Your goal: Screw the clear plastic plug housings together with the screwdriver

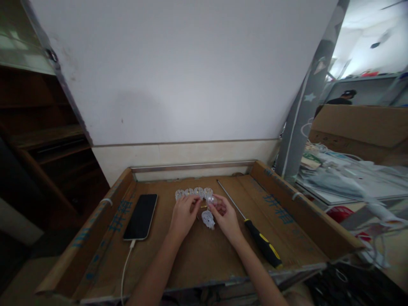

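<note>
My right hand [223,212] holds a small clear plastic part [211,199] between thumb and fingers. To its left, my left hand [185,211] has its thumb and fingertips pressed together near the row of parts; whatever they pinch is too small to make out. Several round clear parts [189,192] stand in a row just beyond my hands. Another clear piece [208,219] with small holes lies on the cardboard between my wrists. A small brass-coloured piece [204,206] shows between my hands.
A cardboard tray [197,263] with raised sides holds everything. A black phone [140,216] with a white cable lies left, a yellow-black screwdriver [263,243] right. Behind stands a white panel [191,76]. Far right, a person [342,100] is beyond a cardboard box [360,125].
</note>
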`<state>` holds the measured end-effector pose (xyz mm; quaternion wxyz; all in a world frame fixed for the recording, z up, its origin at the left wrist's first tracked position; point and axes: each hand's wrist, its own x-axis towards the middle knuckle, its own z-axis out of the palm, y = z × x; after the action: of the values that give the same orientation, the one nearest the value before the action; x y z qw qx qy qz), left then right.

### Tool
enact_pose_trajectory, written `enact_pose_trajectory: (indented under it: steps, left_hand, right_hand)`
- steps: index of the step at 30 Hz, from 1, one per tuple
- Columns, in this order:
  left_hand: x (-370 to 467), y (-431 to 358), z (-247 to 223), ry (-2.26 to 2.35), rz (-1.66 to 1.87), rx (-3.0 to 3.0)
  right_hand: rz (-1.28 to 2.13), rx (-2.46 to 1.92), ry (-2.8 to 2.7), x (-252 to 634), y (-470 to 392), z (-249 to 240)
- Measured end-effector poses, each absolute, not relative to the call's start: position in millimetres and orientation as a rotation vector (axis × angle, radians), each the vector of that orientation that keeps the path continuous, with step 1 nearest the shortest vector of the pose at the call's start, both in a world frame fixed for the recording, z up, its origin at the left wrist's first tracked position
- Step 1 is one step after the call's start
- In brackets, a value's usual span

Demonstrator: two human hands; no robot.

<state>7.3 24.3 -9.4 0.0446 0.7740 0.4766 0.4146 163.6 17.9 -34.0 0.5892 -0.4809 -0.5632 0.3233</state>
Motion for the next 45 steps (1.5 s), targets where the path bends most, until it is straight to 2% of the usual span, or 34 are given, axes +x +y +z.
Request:
enact_pose_trajectory:
  steps: [3, 9, 18, 26, 37, 45]
  left_hand:
    - [8.6, 24.7, -11.3, 1.357, 1.474, 2.243]
    - [16.3, 18.2, -11.6, 1.253, 1.639, 2.205]
    - [23.6, 16.4, -12.7, 1.198, 1.508, 2.326]
    - [23.7, 16.6, -18.2, 1.234, 1.558, 2.255]
    - [20.1, 15.3, -10.0, 1.386, 1.559, 2.420]
    - [20.4, 17.0, -13.5, 1.445, 1.435, 2.435]
  right_hand:
    - [0.748, -1.127, -1.324, 157.7, 14.9, -31.7]
    - [0.726, -1.149, -1.342, 155.7, 13.2, -29.0]
    - [0.758, -1.137, -1.323, 157.0, 14.7, -28.8]
    - [0.887, -1.070, -1.316, 157.9, 16.7, -30.1]
    - [0.875, -1.070, -1.304, 161.7, 19.7, -36.8]
    - [0.871, -1.072, -1.297, 161.0, 18.2, -34.9]
